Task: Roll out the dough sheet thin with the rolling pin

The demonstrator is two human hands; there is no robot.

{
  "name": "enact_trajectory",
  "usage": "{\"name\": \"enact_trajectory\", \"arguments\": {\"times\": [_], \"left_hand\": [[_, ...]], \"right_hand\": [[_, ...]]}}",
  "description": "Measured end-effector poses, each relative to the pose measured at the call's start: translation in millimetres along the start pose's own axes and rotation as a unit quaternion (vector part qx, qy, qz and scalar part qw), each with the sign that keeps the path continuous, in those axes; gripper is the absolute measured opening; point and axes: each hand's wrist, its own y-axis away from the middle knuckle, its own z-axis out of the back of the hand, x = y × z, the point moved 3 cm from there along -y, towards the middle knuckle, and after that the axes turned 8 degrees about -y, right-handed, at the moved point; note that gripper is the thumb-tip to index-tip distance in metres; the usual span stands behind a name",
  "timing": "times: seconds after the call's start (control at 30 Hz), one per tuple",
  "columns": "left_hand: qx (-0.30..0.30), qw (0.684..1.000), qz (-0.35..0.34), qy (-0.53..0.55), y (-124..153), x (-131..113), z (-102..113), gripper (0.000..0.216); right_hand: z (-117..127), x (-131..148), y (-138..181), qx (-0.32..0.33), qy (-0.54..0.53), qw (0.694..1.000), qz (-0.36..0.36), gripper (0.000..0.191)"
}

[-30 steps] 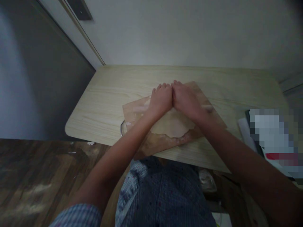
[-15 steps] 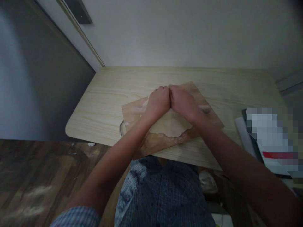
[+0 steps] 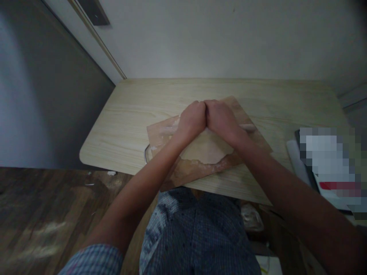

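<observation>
A flattened sheet of pale dough (image 3: 206, 149) lies on a brown wooden board (image 3: 186, 175). Across the board runs a rolling pin (image 3: 247, 128), whose ends stick out on both sides of my hands while its middle is hidden beneath them. My left hand (image 3: 192, 119) is closed around the pin. Right beside it, touching it, my right hand (image 3: 220, 117) is closed on the pin too. The dough's near edge is ragged, and whitish flour marks the wood around it.
The board rests on a light wood table (image 3: 114, 133) against a pale wall (image 3: 215, 38). A metal handle (image 3: 146, 154) shows at the board's left edge. A partly blurred dark-edged item (image 3: 311, 173) lies on the right, and a clear plastic bag (image 3: 251, 217) is below the table.
Both hands remain closed on the rolling pin and have shifted very slightly. The whole view has moved a little, so the table sits slightly higher in it.
</observation>
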Motion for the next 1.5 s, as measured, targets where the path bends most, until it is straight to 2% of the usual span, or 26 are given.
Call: {"name": "enact_trajectory", "arguments": {"times": [0.37,0.63,1.1,1.37,1.5], "left_hand": [[-0.023,0.999,0.038,0.021,10,-5,8,0.028],[-0.013,0.996,0.079,0.029,10,-4,10,0.027],[-0.017,0.997,0.065,0.036,7,0,8,0.029],[-0.036,0.995,0.059,0.078,2,1,5,0.028],[-0.034,0.992,0.072,0.098,1,2,5,0.025]], "right_hand": [[7,7,10,-0.049,0.040,0.998,0.011,0.029],[10,8,10,-0.047,0.027,0.998,-0.028,0.027],[11,7,9,-0.034,0.034,0.998,-0.030,0.029],[6,2,3,-0.030,-0.033,0.999,-0.027,0.026],[2,-3,-1,-0.059,-0.057,0.997,0.010,0.024]]}}
